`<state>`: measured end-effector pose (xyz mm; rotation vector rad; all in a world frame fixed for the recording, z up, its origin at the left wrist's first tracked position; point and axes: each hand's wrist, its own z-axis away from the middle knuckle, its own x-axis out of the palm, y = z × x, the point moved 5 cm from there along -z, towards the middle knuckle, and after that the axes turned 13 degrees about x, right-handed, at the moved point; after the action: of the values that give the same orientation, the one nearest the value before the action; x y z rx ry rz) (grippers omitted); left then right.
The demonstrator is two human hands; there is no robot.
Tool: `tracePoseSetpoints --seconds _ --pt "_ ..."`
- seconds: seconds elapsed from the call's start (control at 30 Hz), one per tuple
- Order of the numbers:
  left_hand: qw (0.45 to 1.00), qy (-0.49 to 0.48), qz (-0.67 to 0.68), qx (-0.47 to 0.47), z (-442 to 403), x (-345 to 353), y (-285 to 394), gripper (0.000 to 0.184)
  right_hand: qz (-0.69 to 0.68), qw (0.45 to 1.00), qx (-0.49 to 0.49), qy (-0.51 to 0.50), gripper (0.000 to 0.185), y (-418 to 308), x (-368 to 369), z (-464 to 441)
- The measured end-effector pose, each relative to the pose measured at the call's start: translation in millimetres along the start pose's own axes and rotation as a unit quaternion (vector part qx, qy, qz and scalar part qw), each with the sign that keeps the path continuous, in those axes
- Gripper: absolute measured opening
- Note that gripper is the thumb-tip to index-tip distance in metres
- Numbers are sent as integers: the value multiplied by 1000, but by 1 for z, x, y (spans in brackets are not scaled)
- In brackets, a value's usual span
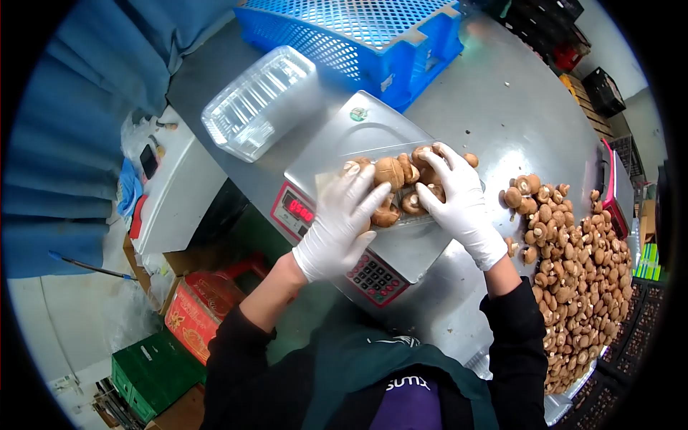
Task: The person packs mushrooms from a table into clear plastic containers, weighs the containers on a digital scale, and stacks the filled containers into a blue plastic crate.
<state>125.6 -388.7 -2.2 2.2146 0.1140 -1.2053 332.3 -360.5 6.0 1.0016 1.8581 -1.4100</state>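
Brown mushrooms (pixel 389 173) lie in a clear plastic tray (pixel 410 221) on the metal plate of a weighing scale (pixel 358 132). My left hand (pixel 340 222), in a white glove, rests over the tray's left end with its fingers apart, touching mushrooms; one mushroom shows partly behind its fingers. My right hand (pixel 462 204), also gloved, is at the tray's right end, its thumb and fingers around mushrooms there. Part of the tray and some mushrooms are hidden under both hands. The scale's red display (pixel 297 208) is lit, and its keypad (pixel 375 279) faces me.
Stacked clear trays (pixel 258 100) stand at the upper left beside a blue crate (pixel 358 43). A large mushroom pile (pixel 580 279) covers the right side, near another red-edged scale (pixel 616 190). A white side table (pixel 175 186) stands left.
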Motion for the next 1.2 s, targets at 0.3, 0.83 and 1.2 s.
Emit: tracePoseSetpoints --seconds 0.3,0.83,1.2 --pt "998 -48 -22 42 -54 6 -16 94 111 993 20 28 33 1 15 -28" --pt "969 168 150 -98 -17 -33 -40 84 -40 997 -9 70 33 31 -53 -20" --pt "880 387 59 -270 55 -151 -61 39 -295 880 370 -43 32 152 -85 78"
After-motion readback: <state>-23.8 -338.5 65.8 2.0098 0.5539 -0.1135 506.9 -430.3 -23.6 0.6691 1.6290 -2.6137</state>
